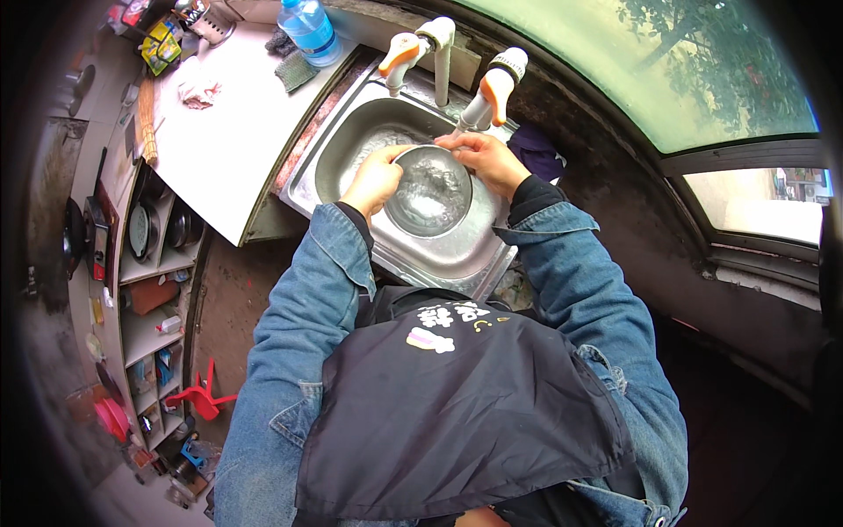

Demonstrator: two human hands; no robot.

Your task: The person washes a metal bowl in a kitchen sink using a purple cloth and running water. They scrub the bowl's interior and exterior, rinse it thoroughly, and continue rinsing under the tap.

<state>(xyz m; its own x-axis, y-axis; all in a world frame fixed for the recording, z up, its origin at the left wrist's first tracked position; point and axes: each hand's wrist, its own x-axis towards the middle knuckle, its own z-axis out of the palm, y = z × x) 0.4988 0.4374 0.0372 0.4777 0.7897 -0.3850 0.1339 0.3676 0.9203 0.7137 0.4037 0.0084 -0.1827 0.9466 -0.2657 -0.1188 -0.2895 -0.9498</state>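
A round metal bowl (429, 197) is held over the stainless steel sink (454, 257). Its inside looks wet and shiny, with rippled reflections. My left hand (377, 179) grips the bowl's left rim, thumb on top. At the upper right rim, my right hand (489, 160) pinches the edge, its fingertips close under the spout of the right plastic tap (490, 95). That tap has an orange handle. Whether water runs from it is hard to see, as my fingers cover the spot. A second tap (411, 53) with an orange handle stands to the left.
Left of the sink is a white countertop (230, 145) with a blue plastic bottle (313, 36), a scouring pad (295, 71) and a crumpled cloth (199, 92). A dark purple cloth (535, 151) lies right of the sink. Shelves (155, 323) and a red stool (203, 395) stand lower left.
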